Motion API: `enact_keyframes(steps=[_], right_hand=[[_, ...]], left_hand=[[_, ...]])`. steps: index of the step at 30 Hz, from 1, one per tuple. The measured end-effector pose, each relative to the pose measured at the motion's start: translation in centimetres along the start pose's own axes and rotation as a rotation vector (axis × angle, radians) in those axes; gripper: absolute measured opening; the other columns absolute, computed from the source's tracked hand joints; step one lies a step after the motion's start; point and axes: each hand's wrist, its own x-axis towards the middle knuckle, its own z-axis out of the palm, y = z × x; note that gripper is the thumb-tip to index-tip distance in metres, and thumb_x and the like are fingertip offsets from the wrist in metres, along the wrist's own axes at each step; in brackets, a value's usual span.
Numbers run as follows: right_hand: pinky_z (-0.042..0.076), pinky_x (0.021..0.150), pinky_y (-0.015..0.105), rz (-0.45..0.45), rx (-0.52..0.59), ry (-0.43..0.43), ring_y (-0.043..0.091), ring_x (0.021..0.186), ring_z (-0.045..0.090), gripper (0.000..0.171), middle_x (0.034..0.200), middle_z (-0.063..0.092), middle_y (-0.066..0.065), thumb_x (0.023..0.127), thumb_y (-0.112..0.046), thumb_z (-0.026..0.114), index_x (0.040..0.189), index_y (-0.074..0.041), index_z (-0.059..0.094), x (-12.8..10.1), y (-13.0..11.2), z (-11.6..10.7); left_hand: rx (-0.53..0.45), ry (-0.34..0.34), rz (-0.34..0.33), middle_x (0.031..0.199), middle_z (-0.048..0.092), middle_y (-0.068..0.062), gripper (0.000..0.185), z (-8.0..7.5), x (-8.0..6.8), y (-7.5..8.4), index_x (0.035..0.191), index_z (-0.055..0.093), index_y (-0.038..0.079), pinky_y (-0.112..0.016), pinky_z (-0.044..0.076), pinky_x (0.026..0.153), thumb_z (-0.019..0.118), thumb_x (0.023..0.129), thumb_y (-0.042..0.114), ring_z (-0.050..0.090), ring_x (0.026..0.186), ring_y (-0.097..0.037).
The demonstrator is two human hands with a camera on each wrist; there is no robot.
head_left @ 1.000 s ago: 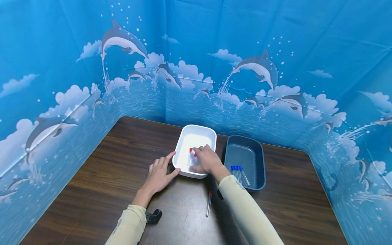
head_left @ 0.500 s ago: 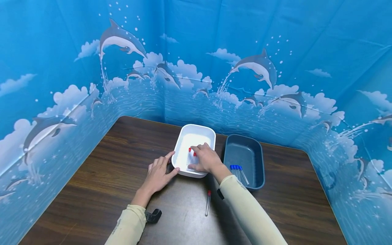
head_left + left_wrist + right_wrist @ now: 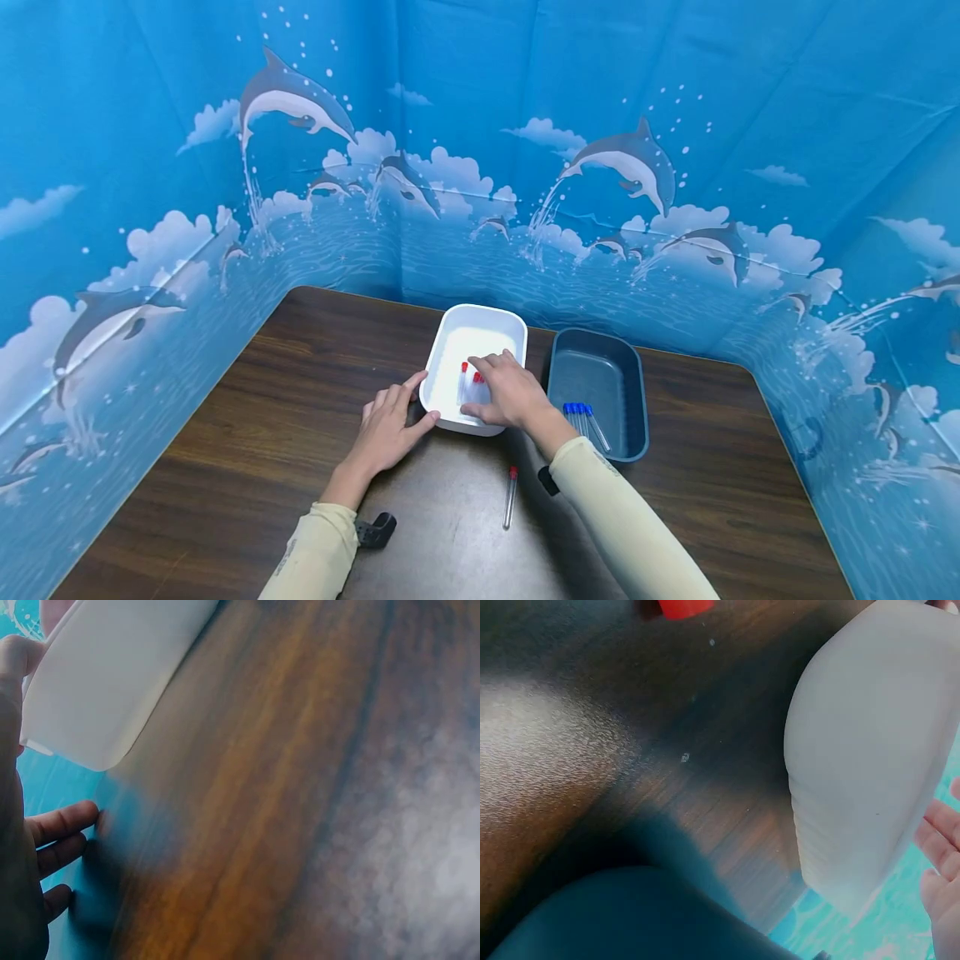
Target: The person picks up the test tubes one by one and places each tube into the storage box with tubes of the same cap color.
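Note:
In the head view my left hand rests at the near left corner of a white plastic tray. Its thumb and index finger touch the tray's rim; the other fingers lie on the table, as the left wrist view also shows. My right hand is inside the tray, thumb and index finger spread apart over clear test tubes with red caps. One red-capped test tube shows beside the fingers; another red cap peeks out at the fingertips. My palm hides the rest. The right wrist view shows partly extended right fingers.
Right of the white tray stands a dark blue-grey tray holding several blue-capped test tubes. A single red-capped test tube lies on the wooden table between my forearms. A dolphin-print curtain closes off the back and sides.
My right forearm and wrist have shifted slightly rightward, while the fingers stay over the red-capped test tubes. The left hand keeps its place on the rim. The head view drifts a little.

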Motion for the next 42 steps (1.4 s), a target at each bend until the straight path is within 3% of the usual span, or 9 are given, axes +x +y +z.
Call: enact_keyframes(steps=[7, 15, 32, 42], right_hand=[[0.042, 0.097, 0.054, -0.009, 0.055, 0.044, 0.035, 0.134, 0.042, 0.083, 0.14, 0.053, 0.006, 0.077, -0.06, 0.072, 0.146, -0.021, 0.047, -1.1, -0.1, -0.7], [0.037, 0.104, 0.05, -0.033, 0.084, 0.073, 0.026, 0.133, 0.045, 0.082, 0.14, 0.053, 0.003, 0.079, -0.061, 0.071, 0.145, -0.02, 0.047, -2.7, -0.2, -1.3], [0.028, 0.111, 0.045, -0.102, 0.132, 0.147, 0.026, 0.136, 0.042, 0.08, 0.139, 0.054, 0.004, 0.081, -0.06, 0.07, 0.145, -0.018, 0.047, -8.0, 0.4, -2.2], [0.036, 0.105, 0.049, -0.112, 0.122, 0.153, 0.031, 0.137, 0.039, 0.078, 0.139, 0.053, 0.003, 0.083, -0.065, 0.065, 0.145, -0.02, 0.049, -11.7, 0.7, -1.5]], left_hand=[[0.009, -0.005, 0.001, 0.113, 0.051, -0.003, 0.075, 0.2, 0.1, -0.2, 0.154, 0.019, 0.04, -0.048, 0.03, 0.085, 0.045, 0.091, 0.071, 0.043, 0.107, -0.026], [0.001, 0.008, 0.006, 0.114, 0.052, -0.004, 0.076, 0.3, 0.0, -0.2, 0.154, 0.021, 0.037, -0.049, 0.03, 0.085, 0.048, 0.091, 0.069, 0.043, 0.108, -0.028], [-0.003, 0.017, -0.001, 0.114, 0.052, -0.004, 0.075, 0.1, 0.0, -0.1, 0.154, 0.021, 0.038, -0.049, 0.03, 0.085, 0.049, 0.091, 0.068, 0.044, 0.106, -0.026], [-0.005, 0.002, -0.003, 0.113, 0.052, -0.004, 0.075, 0.2, 0.1, -0.2, 0.154, 0.02, 0.039, -0.049, 0.03, 0.086, 0.047, 0.091, 0.07, 0.044, 0.105, -0.026]])
